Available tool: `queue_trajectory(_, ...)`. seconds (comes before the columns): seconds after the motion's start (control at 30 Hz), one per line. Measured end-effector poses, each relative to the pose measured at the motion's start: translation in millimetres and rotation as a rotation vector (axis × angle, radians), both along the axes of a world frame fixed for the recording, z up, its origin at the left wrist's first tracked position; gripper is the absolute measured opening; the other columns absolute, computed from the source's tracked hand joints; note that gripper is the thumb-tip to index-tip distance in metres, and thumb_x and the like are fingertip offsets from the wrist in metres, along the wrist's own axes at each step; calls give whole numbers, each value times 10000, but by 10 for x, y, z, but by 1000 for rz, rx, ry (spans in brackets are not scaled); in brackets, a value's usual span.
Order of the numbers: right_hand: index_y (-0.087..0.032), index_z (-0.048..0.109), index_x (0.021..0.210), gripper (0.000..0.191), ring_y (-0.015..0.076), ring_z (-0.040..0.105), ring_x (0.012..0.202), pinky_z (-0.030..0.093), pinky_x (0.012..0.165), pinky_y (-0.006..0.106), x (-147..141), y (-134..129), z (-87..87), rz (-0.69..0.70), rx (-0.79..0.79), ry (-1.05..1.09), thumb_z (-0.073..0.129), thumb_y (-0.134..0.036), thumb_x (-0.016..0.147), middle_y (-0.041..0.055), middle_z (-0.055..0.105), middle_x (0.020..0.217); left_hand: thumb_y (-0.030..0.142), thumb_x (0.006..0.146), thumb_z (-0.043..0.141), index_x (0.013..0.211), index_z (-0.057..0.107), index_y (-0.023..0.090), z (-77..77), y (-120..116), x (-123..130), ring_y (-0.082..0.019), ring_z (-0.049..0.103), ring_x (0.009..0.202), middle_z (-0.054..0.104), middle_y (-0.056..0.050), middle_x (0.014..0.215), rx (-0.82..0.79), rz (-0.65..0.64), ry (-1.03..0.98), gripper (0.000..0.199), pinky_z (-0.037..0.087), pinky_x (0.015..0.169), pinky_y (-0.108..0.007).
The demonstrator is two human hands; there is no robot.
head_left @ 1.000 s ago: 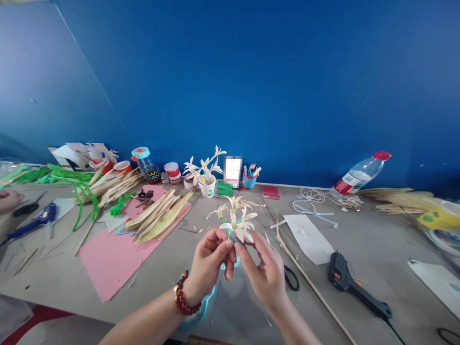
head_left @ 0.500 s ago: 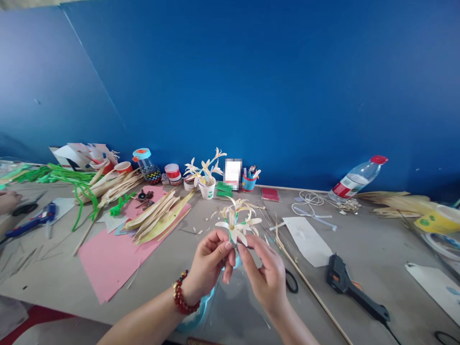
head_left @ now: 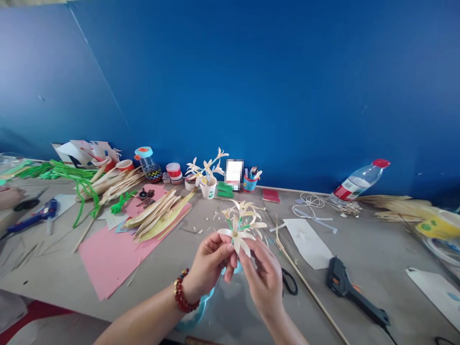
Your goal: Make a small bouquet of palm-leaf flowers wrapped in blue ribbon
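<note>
Cream-white handmade flowers (head_left: 237,234) with green stems stand up between my two hands, over the table. My left hand (head_left: 210,261), with a red bead bracelet (head_left: 182,291) at the wrist, pinches the flower bunch from the left, thumb and index finger together below the front bloom. From the right, my right hand (head_left: 264,273) has its fingers closed on the same bunch just under the petals. The stems behind my fingers are mostly hidden. Below the hands a light-blue object (head_left: 196,314) is partly covered by my left wrist.
Right of my hands lie black-handled scissors (head_left: 289,281), a long thin stick (head_left: 312,297), white paper (head_left: 307,242) and a black glue gun (head_left: 354,292). Pink paper (head_left: 108,261) and dried husks (head_left: 158,215) are at left. A person's hand (head_left: 9,197) shows at the far left.
The flower bunch has turned and tilted a little, so the front bloom sits lower and more blooms show behind it. My right hand has shifted slightly left.
</note>
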State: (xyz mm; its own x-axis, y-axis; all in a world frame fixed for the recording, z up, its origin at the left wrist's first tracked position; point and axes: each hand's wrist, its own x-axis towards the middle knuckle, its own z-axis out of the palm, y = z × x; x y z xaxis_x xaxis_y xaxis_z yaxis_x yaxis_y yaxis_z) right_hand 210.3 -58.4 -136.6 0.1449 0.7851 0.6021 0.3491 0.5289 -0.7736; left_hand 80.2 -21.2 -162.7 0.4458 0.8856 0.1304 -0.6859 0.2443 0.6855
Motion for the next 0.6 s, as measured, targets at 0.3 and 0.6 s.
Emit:
queue_trajectory(0.3, -227, 655, 917, 129, 202, 660, 737, 534, 687, 308, 5, 29, 23, -52, 54, -86, 549, -153, 922, 39, 686, 805, 279, 893, 679, 848, 573, 154, 52, 5, 15, -58, 561, 339, 696, 6, 631, -19, -18, 26, 170, 365, 324, -105)
queue_trajectory(0.6, -218, 616, 870, 91, 169, 604, 652, 498, 650, 275, -46, 49, 26, -57, -75, -48, 563, -225, 944, -1, 625, 710, 268, 894, 678, 863, 564, 165, 103, -1, 26, -46, 531, 326, 673, 23, 609, -35, 32, 39, 157, 311, 315, -92)
